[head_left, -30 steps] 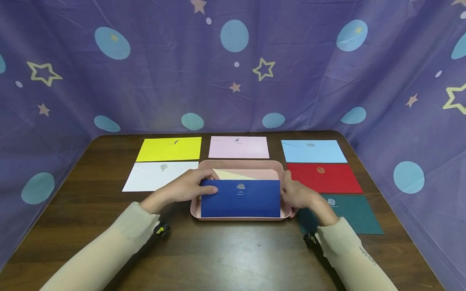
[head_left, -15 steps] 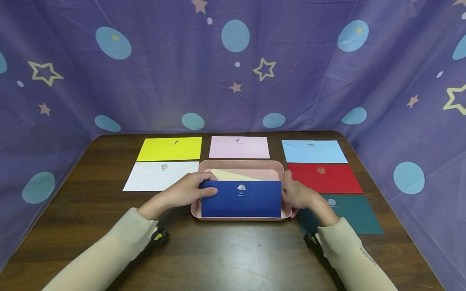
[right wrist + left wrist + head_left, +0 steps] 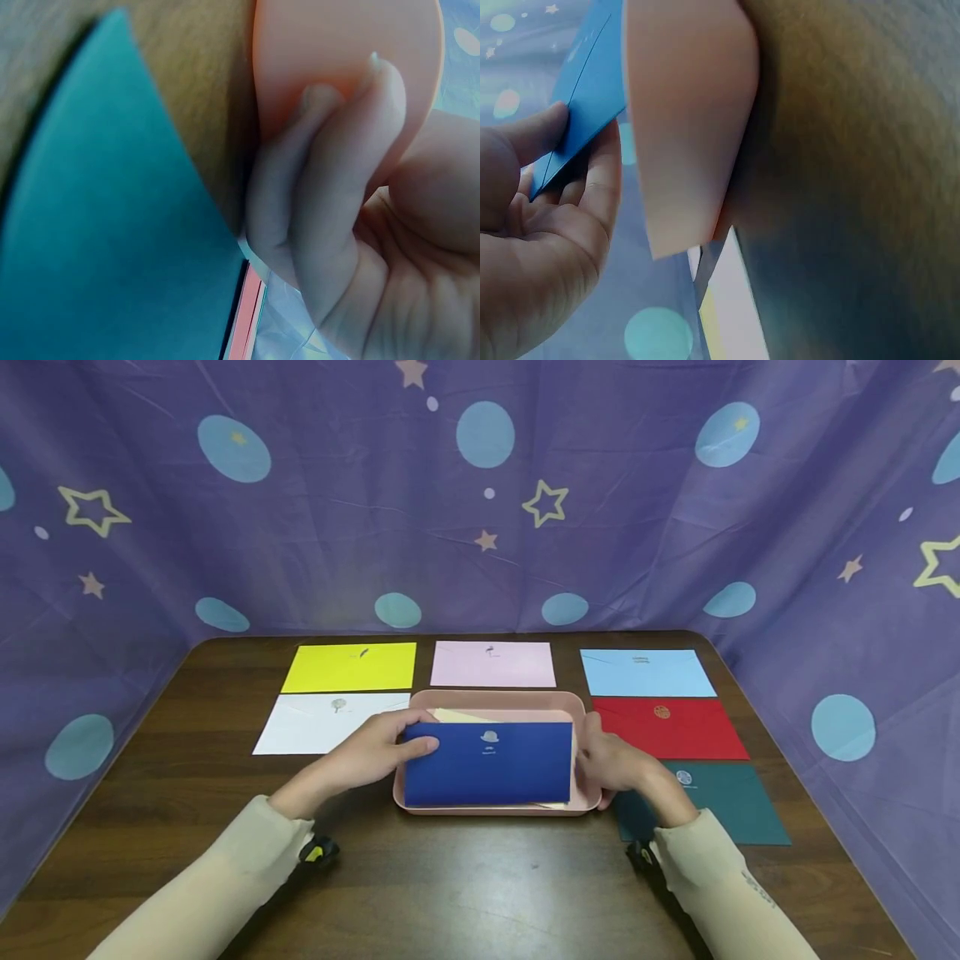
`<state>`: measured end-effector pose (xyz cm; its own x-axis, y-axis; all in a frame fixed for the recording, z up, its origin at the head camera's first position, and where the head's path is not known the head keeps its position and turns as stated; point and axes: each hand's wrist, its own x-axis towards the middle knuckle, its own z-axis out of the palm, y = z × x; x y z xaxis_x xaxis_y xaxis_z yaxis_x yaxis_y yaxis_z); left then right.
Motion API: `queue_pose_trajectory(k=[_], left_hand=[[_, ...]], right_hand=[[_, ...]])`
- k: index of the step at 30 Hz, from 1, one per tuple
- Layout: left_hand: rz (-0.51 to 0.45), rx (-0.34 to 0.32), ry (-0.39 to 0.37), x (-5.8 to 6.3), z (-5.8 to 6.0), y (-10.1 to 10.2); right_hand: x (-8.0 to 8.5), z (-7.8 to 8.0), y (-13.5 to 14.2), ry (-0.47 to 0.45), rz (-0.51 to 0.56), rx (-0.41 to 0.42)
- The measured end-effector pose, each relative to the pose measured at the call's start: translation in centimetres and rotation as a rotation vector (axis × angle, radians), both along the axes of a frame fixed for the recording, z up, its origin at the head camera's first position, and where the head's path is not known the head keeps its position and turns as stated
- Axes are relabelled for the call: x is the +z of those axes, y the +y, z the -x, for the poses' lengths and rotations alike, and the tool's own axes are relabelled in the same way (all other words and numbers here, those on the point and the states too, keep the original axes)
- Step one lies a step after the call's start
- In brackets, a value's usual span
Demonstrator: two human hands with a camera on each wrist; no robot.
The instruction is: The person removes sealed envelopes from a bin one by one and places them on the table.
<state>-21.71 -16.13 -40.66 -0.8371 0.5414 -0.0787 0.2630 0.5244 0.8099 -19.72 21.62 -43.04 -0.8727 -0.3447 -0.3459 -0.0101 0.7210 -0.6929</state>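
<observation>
My left hand [image 3: 366,752] pinches the left edge of a dark blue envelope [image 3: 487,772] with a silver hat print, thumb in front and fingers behind. The envelope stands tilted up over a pink tray [image 3: 495,698]. Behind it, a cream envelope [image 3: 459,716] shows in the tray, partly hidden. At the tray's right end my right hand [image 3: 617,760] holds the rim; in the right wrist view its fingers [image 3: 330,180] curl against the outer wall, thumb on the other side. The left wrist view shows the blue envelope [image 3: 592,90] between thumb and fingers, raised beside the tray wall [image 3: 686,135].
Yellow [image 3: 348,668] and white [image 3: 322,727] envelopes lie left of the tray, a pink envelope [image 3: 492,663] behind it. Light blue [image 3: 648,673], red [image 3: 675,731] and dark green [image 3: 735,806] ones lie to the right. A purple curtain [image 3: 330,527] surrounds the wooden table [image 3: 450,893].
My left hand has shifted slightly left and up with the blue envelope, uncovering a cream edge at the tray's lower right. The right hand stays at the rim.
</observation>
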Motion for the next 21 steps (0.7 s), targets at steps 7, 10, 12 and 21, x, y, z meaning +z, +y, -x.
queue_pose_trajectory(k=[7, 10, 12, 21], left_hand=[[-0.074, 0.079, -0.041, 1.8, 0.1, -2.1], [-0.097, 0.110, -0.051, 2.6, 0.2, -3.2], [-0.104, 0.129, -0.046, 3.2, 0.1, -4.0], [-0.026, 0.209, -0.003, 5.2, -0.2, -8.2]], right_hand=[[0.0, -0.1, -0.1, 0.009, -0.001, -0.016], [-0.1, 0.0, -0.1, 0.007, -0.011, -0.016], [-0.2, 0.0, -0.1, 0.002, -0.020, -0.017], [-0.2, 0.0, -0.1, 0.004, -0.027, -0.003]])
